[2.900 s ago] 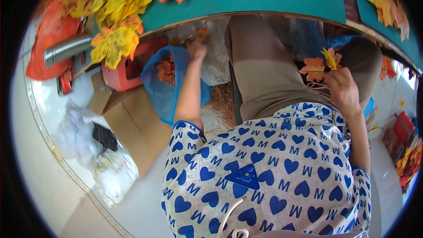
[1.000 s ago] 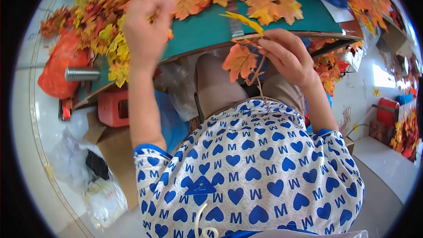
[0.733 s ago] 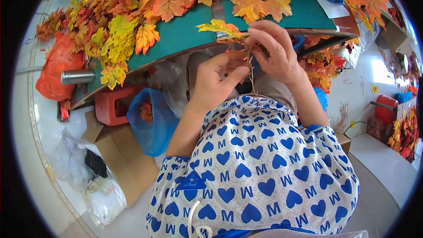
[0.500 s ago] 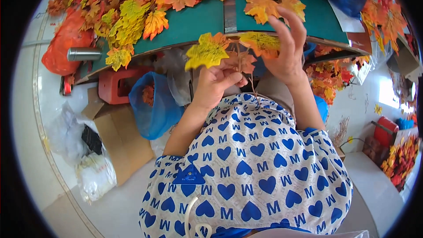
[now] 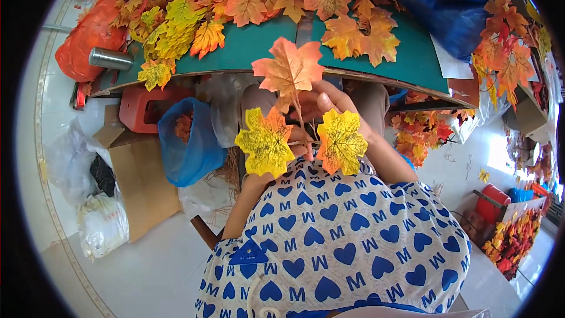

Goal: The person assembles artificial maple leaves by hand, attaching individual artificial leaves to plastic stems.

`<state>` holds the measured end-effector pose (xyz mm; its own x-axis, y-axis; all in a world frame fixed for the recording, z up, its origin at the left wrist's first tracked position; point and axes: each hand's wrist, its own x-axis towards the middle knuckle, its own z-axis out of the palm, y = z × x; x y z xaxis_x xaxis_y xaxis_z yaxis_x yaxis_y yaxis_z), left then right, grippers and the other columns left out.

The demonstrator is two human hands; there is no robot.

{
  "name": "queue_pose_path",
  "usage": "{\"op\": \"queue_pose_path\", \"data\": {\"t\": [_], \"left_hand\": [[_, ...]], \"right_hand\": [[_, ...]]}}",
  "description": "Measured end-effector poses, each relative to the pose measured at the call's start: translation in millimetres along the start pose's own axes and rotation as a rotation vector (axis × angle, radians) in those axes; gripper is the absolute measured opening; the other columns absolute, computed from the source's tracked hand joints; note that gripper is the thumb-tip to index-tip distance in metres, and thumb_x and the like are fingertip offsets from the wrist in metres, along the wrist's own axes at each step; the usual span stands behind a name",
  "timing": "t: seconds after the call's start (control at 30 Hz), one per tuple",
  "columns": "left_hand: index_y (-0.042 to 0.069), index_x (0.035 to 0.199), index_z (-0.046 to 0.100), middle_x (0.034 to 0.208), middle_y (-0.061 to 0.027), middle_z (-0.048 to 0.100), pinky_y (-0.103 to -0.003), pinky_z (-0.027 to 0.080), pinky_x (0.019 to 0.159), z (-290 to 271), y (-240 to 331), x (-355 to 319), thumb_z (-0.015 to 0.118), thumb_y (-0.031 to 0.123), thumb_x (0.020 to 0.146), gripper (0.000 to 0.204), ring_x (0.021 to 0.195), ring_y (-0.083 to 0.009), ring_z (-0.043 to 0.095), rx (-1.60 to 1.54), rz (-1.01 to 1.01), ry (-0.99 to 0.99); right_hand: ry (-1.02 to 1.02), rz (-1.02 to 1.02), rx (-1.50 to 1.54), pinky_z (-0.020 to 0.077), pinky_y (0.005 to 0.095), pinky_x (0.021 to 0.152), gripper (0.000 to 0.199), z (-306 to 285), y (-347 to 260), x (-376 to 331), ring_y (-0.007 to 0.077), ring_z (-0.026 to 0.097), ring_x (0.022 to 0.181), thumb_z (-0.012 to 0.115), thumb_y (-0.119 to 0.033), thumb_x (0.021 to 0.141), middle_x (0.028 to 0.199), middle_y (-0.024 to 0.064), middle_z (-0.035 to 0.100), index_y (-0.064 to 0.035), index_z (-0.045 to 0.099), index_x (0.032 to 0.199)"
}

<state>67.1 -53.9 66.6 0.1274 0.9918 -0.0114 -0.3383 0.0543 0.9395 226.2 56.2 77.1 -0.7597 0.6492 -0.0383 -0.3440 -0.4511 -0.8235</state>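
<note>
An artificial maple leaf sprig (image 5: pixel 299 116) stands in front of my lap, with an orange leaf at the top and a yellow-orange leaf at each side of its thin brown stem. My left hand (image 5: pixel 301 148) is closed on the lower stem, partly hidden behind the left yellow leaf. Higher up, my right hand (image 5: pixel 336 99) curls its fingers around the sprig just under the orange leaf. Some of its fingertips are covered by that leaf, and the right yellow leaf overlaps the hand's lower part.
A green table (image 5: pixel 253 44) ahead carries heaped artificial autumn leaves (image 5: pixel 182 15), a metal cylinder (image 5: pixel 110 59) and a blue plastic bag (image 5: pixel 441 9). At left are a blue bag-lined bin (image 5: pixel 191 162), a red stool (image 5: pixel 138 109) and a cardboard box (image 5: pixel 144 194).
The sprig has turned upright, its orange leaf now on top and the yellow leaves lower. My right hand has come down and left from its raised, spread position to the sprig.
</note>
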Motion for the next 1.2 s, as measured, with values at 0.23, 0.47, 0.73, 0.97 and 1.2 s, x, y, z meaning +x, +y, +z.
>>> {"op": "queue_pose_path", "data": {"t": [0.23, 0.47, 0.73, 0.97, 1.2], "left_hand": [[-0.002, 0.104, 0.055, 0.081, -0.0083, 0.06, -0.026, 0.05, 0.068, -25.7, -9.2, -14.8, 0.057, 0.004, 0.088, 0.017, 0.076, -0.0154, 0.06, 0.173, -0.049, 0.086], [-0.002, 0.103, 0.054, 0.082, -0.0063, 0.058, -0.025, 0.048, 0.068, -39.0, -19.2, -14.8, 0.055, 0.009, 0.091, 0.017, 0.071, -0.0138, 0.058, 0.28, 0.089, 0.061], [0.004, 0.103, 0.056, 0.077, -0.0028, 0.055, -0.022, 0.041, 0.056, -59.3, -24.0, -23.4, 0.054, 0.014, 0.092, 0.015, 0.059, -0.0097, 0.049, -0.34, 0.074, 0.196], [0.005, 0.105, 0.057, 0.083, -0.0038, 0.053, -0.024, 0.04, 0.056, -64.1, -15.2, -21.7, 0.057, 0.013, 0.09, 0.017, 0.061, -0.0114, 0.048, -0.486, 0.187, 0.2], [0.002, 0.116, 0.054, 0.094, -0.0037, 0.054, -0.026, 0.043, 0.072, -59.4, -16.8, -24.4, 0.055, 0.002, 0.088, 0.028, 0.078, -0.0142, 0.052, -0.319, 0.18, 0.208]], "right_hand": [[-0.129, -0.158, -0.141, 0.0425, 0.0292, 0.089, 0.061, 22.5, -20.7, 31.7, 0.0124, 0.054, 0.1, 0.061, -0.013, 0.088, 0.111, 0.0064, 0.057, -0.0051, 0.029, 0.139], [-0.283, -0.113, -0.316, 0.0415, 0.0297, 0.092, 0.05, 38.6, -16.5, 48.5, 0.0125, 0.054, 0.101, 0.065, -0.011, 0.084, 0.11, 0.0054, 0.058, -0.0032, 0.045, 0.13], [-0.014, -0.322, -1.485, 0.0503, 0.0334, 0.067, 0.016, 0.4, -35.2, 76.4, 0.0289, 0.064, 0.077, 0.062, -0.014, 0.082, 0.083, 0.0139, 0.066, -0.0026, 0.066, 0.092], [0.36, -0.821, -2.282, 0.0521, 0.0347, 0.073, 0.035, -79.6, -109.1, 127.7, 0.0244, 0.056, 0.098, 0.058, -0.011, 0.072, 0.105, 0.0059, 0.058, -0.0136, 0.058, 0.107], [0.145, -0.556, -2.777, 0.0518, 0.0328, 0.071, 0.025, -110.1, -129.0, 160.2, 0.023, 0.053, 0.102, 0.055, -0.011, 0.075, 0.114, 0.0067, 0.051, -0.0118, 0.058, 0.099]]}}
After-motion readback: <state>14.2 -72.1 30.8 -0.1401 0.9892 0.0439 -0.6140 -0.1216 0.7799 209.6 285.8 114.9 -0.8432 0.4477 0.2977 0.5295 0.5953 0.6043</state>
